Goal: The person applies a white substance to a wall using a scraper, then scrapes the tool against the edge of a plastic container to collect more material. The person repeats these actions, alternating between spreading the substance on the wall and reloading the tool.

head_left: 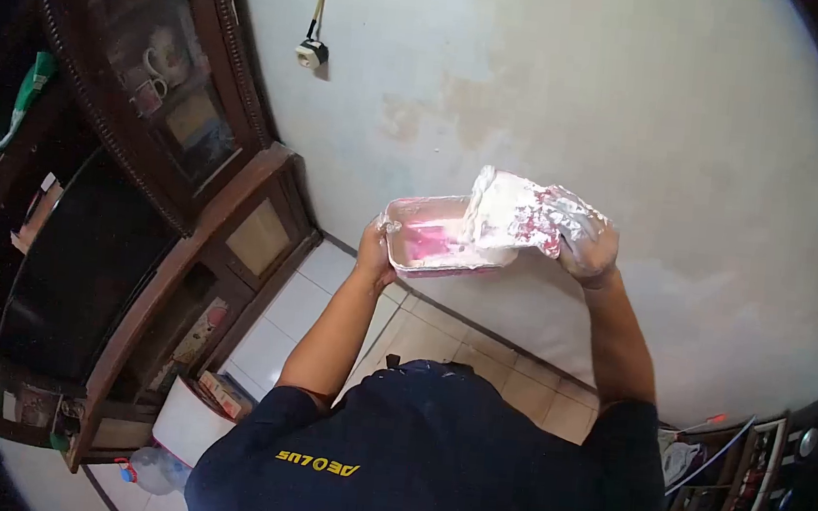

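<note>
My left hand (pixel 376 251) grips the left end of a rectangular plastic tub (pixel 448 271), its inside streaked pink and white with paste. In my right hand (pixel 587 248), its fingers coated white, is a flat red putty scraper (pixel 512 212) thickly smeared with white paste. A ridge of paste runs along the scraper's left edge. The scraper overlaps the right part of the tub and hides some of its inside. Both hands are in front of a wall (pixel 688 183) with patchy, brownish and white areas.
A dark wooden cabinet (pixel 239 202) with glass doors stands on the left. A power socket (pixel 312 53) hangs from a cable on the wall. Below are floor tiles (pixel 276 327), a clear bottle (pixel 157 470) at lower left and a cluttered shelf (pixel 714 496) at lower right.
</note>
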`<state>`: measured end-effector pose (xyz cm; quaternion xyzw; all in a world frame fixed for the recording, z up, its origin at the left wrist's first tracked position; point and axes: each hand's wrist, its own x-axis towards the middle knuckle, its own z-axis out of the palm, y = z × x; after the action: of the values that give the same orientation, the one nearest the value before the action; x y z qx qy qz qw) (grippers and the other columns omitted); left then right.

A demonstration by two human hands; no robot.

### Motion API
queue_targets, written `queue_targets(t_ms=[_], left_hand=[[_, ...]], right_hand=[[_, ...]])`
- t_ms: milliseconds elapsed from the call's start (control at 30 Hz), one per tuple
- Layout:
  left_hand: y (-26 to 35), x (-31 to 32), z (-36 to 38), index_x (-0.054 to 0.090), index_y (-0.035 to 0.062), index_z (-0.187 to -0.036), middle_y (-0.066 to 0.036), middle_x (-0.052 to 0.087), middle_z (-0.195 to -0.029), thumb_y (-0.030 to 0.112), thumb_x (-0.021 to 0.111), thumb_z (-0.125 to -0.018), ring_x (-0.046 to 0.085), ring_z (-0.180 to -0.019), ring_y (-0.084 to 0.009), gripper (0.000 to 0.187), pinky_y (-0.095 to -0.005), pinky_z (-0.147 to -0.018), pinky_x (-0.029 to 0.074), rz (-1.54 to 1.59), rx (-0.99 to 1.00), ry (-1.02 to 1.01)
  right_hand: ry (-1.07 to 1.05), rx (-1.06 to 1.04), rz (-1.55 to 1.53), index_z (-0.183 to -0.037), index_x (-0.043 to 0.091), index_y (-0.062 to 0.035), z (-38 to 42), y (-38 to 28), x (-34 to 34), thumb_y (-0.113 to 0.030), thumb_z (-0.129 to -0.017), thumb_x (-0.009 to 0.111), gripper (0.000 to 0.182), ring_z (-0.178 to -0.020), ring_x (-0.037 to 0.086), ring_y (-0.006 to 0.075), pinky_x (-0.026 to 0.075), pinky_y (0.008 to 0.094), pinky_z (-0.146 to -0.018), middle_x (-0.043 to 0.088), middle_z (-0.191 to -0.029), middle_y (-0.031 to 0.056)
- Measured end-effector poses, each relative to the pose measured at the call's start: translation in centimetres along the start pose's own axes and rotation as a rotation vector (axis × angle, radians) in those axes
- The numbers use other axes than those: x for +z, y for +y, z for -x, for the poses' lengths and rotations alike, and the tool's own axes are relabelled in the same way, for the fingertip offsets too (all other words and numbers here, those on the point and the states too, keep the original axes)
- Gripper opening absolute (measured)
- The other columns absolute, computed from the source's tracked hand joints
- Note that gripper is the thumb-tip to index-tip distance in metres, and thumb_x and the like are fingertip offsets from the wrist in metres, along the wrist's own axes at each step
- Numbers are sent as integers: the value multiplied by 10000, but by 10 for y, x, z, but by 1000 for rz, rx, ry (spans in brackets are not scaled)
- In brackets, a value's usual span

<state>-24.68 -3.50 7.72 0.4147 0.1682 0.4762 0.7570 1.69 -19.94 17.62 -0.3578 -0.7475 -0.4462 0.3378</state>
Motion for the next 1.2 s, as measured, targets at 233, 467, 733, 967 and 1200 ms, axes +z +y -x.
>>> queue_targets(t_ms=[233,467,733,967,1200], left_hand=[[-69,-34,-51,501,-11,-1093,-177,553,-1012,299,421,-775,562,-909,-304,451,-434,-809,468,59,-11,96],[-79,-42,-77,510,10,-1086,-159,555,-1029,320,383,-788,563,-918,-294,449,-417,-821,465,21,-38,117],[-96,-52,-92,489,41,-1116,-141,542,-1061,249,398,-838,553,-949,-278,359,-405,-832,470,117,-31,21],[-100,-67,-91,479,65,-1138,-141,530,-1097,266,380,-835,536,-986,-289,377,-414,-857,451,132,-138,4],[-96,-83,-112,474,72,-1147,-127,522,-1116,256,379,-833,521,-1016,-278,376,-400,-877,438,57,-286,-165]], right_hand=[[492,719,-519,-812,584,23,73,6,109,9,-693,646,135,-809,620,237,514,337,-715,621,-899,137],[332,818,-382,-751,566,-9,116,-4,130,-20,-661,649,123,-618,627,188,497,281,-568,628,-717,122],[569,1078,-1051,-806,439,11,99,-32,133,119,-711,573,196,-861,605,200,487,282,-723,599,-913,217],[648,1359,-965,-859,468,14,101,-33,142,77,-681,626,247,-737,571,139,482,245,-664,574,-820,81],[1288,1452,-1218,-1103,412,7,144,-47,167,40,-713,596,433,-896,546,218,523,367,-704,502,-1046,128]])
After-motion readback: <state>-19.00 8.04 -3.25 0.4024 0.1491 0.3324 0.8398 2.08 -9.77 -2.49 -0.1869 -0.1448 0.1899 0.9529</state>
